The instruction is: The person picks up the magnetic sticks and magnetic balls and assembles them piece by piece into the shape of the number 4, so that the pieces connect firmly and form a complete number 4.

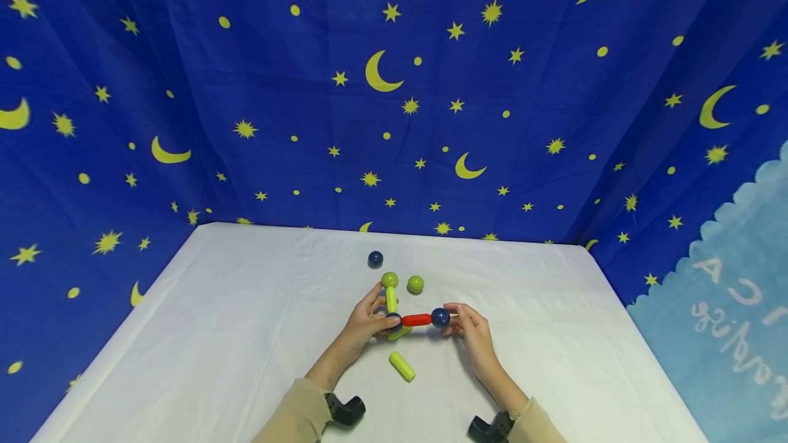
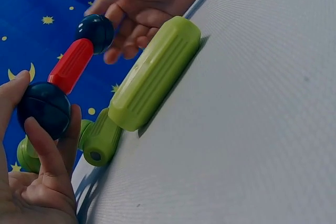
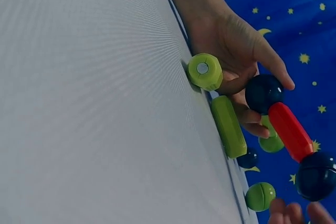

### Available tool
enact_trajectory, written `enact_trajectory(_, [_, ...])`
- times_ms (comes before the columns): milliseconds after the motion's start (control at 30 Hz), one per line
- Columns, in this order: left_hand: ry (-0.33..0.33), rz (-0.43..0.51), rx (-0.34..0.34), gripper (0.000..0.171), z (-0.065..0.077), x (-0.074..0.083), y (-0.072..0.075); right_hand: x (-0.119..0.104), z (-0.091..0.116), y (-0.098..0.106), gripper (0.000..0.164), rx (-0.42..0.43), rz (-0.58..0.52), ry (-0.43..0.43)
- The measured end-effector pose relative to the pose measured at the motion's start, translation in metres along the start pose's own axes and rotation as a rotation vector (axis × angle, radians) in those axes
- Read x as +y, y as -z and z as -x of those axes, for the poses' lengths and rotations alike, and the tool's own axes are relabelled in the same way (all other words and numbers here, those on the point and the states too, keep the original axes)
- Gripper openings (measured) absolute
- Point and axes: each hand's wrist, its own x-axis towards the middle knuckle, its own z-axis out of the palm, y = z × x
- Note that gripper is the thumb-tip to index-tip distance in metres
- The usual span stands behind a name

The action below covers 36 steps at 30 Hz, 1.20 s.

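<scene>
Head view: left hand (image 1: 362, 322) has fingers clamped on a dark blue ball (image 2: 47, 103), red rod (image 1: 416, 320) joining it to a second blue ball (image 1: 440, 318), right hand (image 1: 476, 335) fingers loosely apart beside that, contact unclear, loose green rod (image 1: 402, 366) lying nearer the wearer.

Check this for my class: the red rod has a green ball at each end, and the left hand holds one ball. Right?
The colour is wrong: the red rod has a dark blue ball at each end, as the head view shows. The left hand does hold one.
</scene>
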Motion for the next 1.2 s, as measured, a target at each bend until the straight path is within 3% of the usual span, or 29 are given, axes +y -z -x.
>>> enact_trajectory(100, [0.006, 0.008, 0.008, 0.09, -0.001, 0.001, -0.001, 0.007, -0.003, 0.001, 0.037, 0.037, 0.013, -0.031])
enact_trajectory(200, [0.007, 0.012, 0.012, 0.089, -0.002, 0.001, 0.0, 0.01, -0.004, 0.0, 0.021, 0.045, 0.102, -0.05])
enact_trajectory(300, [0.005, 0.01, 0.01, 0.09, -0.002, 0.001, 0.0, 0.01, -0.005, -0.001, 0.022, 0.031, 0.184, -0.035])
enact_trajectory(500, [0.004, 0.002, 0.018, 0.091, -0.004, 0.0, 0.002, -0.007, -0.004, -0.005, 0.025, -0.065, 0.364, 0.185])
enact_trajectory(600, [0.004, 0.011, 0.024, 0.091, -0.004, 0.0, 0.003, -0.015, -0.006, -0.006, 0.028, -0.134, 0.443, 0.232])
enact_trajectory(800, [0.0, -0.002, 0.028, 0.091, -0.002, 0.001, 0.004, -0.016, -0.013, -0.011, 0.035, -0.3, 0.476, 0.183])
enact_trajectory(933, [-0.017, 0.005, 0.014, 0.092, -0.001, 0.0, 0.005, -0.014, -0.018, -0.018, 0.038, -0.36, 0.503, 0.228])
enact_trajectory(1200, [-0.037, 0.074, -0.017, 0.092, -0.002, -0.002, 0.003, -0.011, -0.024, -0.023, 0.042, -0.461, 0.426, 0.258])
